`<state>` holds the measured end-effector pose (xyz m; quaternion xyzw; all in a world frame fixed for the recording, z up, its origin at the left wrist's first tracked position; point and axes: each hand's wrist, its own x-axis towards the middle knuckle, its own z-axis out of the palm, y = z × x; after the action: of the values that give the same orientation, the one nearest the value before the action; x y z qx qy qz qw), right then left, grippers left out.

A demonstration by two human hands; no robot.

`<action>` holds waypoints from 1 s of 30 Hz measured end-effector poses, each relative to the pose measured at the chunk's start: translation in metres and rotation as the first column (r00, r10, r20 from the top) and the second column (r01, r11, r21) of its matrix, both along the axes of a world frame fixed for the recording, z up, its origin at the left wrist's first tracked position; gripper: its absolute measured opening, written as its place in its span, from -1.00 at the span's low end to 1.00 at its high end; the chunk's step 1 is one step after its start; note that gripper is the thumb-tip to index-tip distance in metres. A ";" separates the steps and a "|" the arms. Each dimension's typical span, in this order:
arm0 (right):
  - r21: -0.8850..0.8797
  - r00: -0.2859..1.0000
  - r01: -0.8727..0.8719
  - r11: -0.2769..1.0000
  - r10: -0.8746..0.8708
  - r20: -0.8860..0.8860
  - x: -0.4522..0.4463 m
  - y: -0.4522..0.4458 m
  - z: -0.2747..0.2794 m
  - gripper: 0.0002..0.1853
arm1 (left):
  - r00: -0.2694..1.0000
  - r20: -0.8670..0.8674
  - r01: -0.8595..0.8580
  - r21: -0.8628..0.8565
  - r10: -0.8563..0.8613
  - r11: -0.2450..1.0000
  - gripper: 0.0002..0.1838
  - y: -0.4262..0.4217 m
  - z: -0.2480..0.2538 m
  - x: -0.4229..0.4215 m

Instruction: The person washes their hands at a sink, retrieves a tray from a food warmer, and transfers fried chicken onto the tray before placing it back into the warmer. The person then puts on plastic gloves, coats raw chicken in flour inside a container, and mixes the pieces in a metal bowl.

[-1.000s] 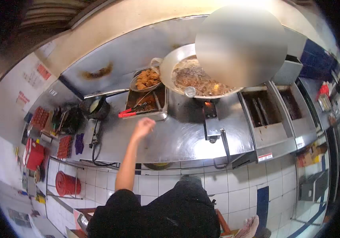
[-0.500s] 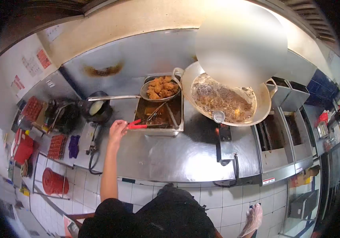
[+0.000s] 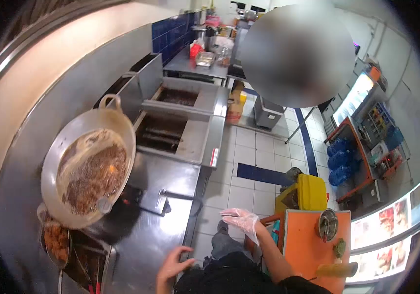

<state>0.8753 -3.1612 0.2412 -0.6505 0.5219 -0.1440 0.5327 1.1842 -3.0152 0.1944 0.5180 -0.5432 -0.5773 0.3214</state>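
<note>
My left hand (image 3: 171, 267) is bare and holds nothing, thumb and fingers apart, beside the front edge of the steel counter (image 3: 158, 240). In a clear plastic glove, my right hand (image 3: 241, 221) reaches over the floor with its fingers stretched out. To the left, a large wok (image 3: 52, 161) holds bubbling dark oil with food frying in it. Below it, fried chicken pieces (image 3: 55, 241) fill a strainer. Red-handled tongs (image 3: 95, 285) rest in the oily metal tray (image 3: 110, 262), away from both hands.
Two fryer basins (image 3: 197, 139) adjoin the counter. On the right stand an orange table (image 3: 298, 245) with a metal pot (image 3: 327, 225), and a yellow bin (image 3: 312, 192). Large blue water bottles (image 3: 341, 159) sit by a rack. White floor tiles (image 3: 234, 147) run between.
The view has swung to the right, bringing the orange table and yellow bin in. My left hand has let go of the red-handled tongs. My gloved right hand has come up in front.
</note>
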 end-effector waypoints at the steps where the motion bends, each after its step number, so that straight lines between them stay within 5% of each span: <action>1: -0.018 1.000 0.015 1.000 -0.015 0.012 -0.028 -0.004 -0.026 -0.56 | 0.999 -0.048 0.019 -0.058 -0.022 0.998 -0.54 -0.021 -0.007 -0.031; 4: 0.248 0.859 0.407 0.879 -0.461 0.224 -0.102 -0.040 -0.059 -0.56 | 0.944 -0.190 0.258 -0.075 -0.268 0.963 -0.56 -0.100 0.050 -0.103; 6: 0.335 0.756 0.560 0.758 -0.633 0.168 -0.137 -0.053 -0.014 -0.55 | 0.907 -0.171 0.376 -0.087 -0.385 0.923 -0.54 -0.159 0.061 -0.146; 7: 0.365 0.695 0.647 0.669 -0.715 0.080 -0.161 -0.067 -0.010 -0.54 | 0.899 -0.149 0.399 -0.109 -0.412 0.910 -0.54 -0.190 0.057 -0.166; 10: 0.381 0.503 0.747 0.544 -0.838 0.210 -0.251 -0.102 -0.068 -0.61 | 0.945 -0.024 0.323 -0.091 -0.326 0.942 -0.58 -0.284 0.027 -0.225; 13: 0.410 0.520 0.746 0.525 -0.844 0.134 -0.336 -0.142 -0.095 -0.60 | 0.987 -0.126 0.109 0.091 -0.097 0.990 -0.59 -0.370 0.023 -0.281; 16: 0.441 0.499 0.748 0.496 -0.859 0.119 -0.392 -0.187 -0.051 -0.59 | 0.982 -0.181 -0.010 0.201 0.047 0.980 -0.62 -0.439 0.043 -0.325; 19: 0.498 0.437 0.752 0.431 -0.892 0.112 -0.453 -0.241 -0.072 -0.57 | 0.972 -0.224 -0.050 0.076 0.066 0.996 -0.64 -0.508 0.050 -0.346; 21: 0.464 0.483 0.734 0.496 -0.861 0.156 -0.485 -0.276 -0.090 -0.56 | 0.970 -0.176 -0.154 0.094 0.168 0.984 -0.65 -0.564 0.057 -0.351; 24: 0.401 0.433 0.790 0.464 -0.885 0.171 -0.509 -0.333 -0.060 -0.64 | 0.956 -0.182 -0.228 0.035 0.230 0.973 -0.63 -0.676 0.050 -0.353; 30: 0.222 0.633 0.729 0.648 -0.761 0.144 -0.589 -0.479 -0.049 -0.58 | 0.948 -0.139 -0.313 -0.257 0.285 0.914 -0.39 -0.979 0.094 -0.407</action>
<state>0.2867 -3.6400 0.1924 -0.3157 0.6894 -0.3858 0.5255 0.7769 -3.9943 0.2884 0.5159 -0.5160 -0.4650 0.5014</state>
